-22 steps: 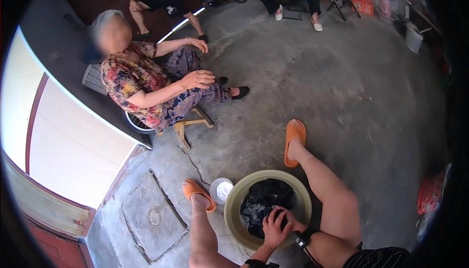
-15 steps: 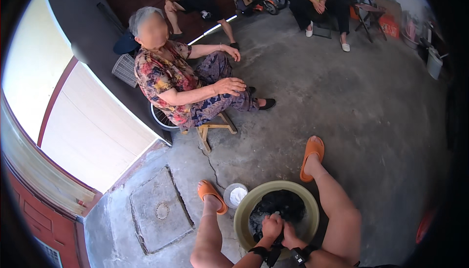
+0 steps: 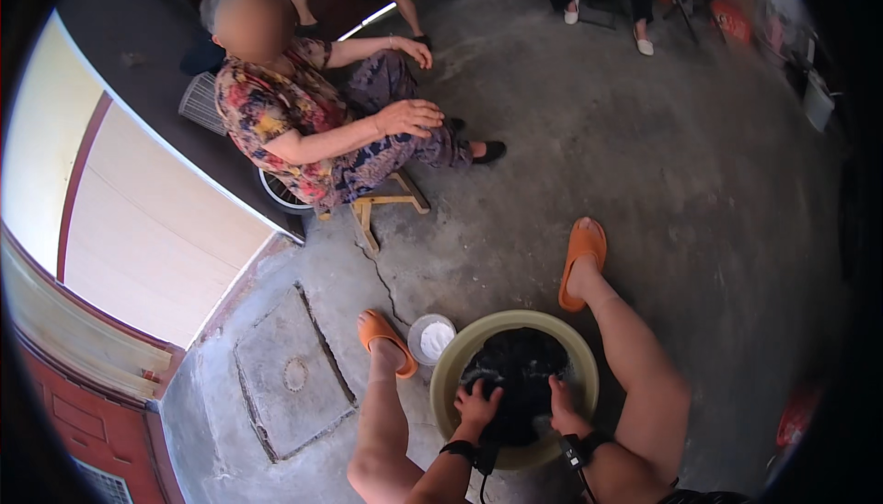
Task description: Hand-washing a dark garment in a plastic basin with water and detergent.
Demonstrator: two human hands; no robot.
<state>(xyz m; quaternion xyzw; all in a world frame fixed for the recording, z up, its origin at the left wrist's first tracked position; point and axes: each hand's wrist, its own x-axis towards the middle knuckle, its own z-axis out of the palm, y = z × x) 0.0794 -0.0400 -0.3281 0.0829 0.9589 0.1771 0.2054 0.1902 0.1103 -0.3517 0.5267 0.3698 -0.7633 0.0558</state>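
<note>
Between my feet stands a round olive-green basin [image 3: 443, 366] holding water and dark, black-looking wet cloth [image 3: 520, 357]. Over the left part of the basin is my left hand [image 3: 476, 406], its fingers spread on or just above the cloth. My right hand [image 3: 563, 406] is at the right inner side with fingers stretched out, and it grips nothing that I can see. A gap with dark cloth lies between the two hands. Both wrists wear black bands. A small bowl [image 3: 430, 338] with white powder sits just left of the basin, close to its rim.
My feet in orange slippers [image 3: 583, 263] flank the basin. A person in a floral shirt [image 3: 285, 118] sits on a wooden stool [image 3: 377, 205] ahead left. Two more people sit farther back. A concrete cover [image 3: 294, 375] is set into the floor at left.
My hands were together over the basin's middle; now they are apart, one at each side, with fingers opened. The view has tilted down, so the surroundings sit higher in the picture.
</note>
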